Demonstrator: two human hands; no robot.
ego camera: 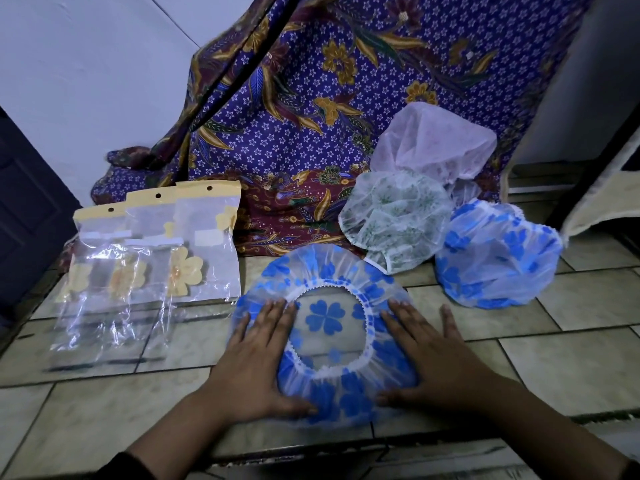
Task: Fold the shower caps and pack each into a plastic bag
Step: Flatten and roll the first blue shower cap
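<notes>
Left grip [256, 358] and right grip [440, 358] are bare hands with fingers straight, pressing flat on opposite sides of the translucent blue-flowered plastic shower cap [325, 271]. It lies opening-up on beige tiles [571, 368]. Left of that cap lie three clear plastic bags with yellow headers [152, 258]. To its far right sit a green-leafed cap [394, 216], a second blue-flowered cap [495, 254] and a white cap [436, 143].

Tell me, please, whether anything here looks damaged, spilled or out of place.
Nothing stands out. The left hand and right hand press the translucent blue-flowered shower cap flat; three clear yellow-topped plastic bags overlap beside it, three more caps heaped behind.
</notes>
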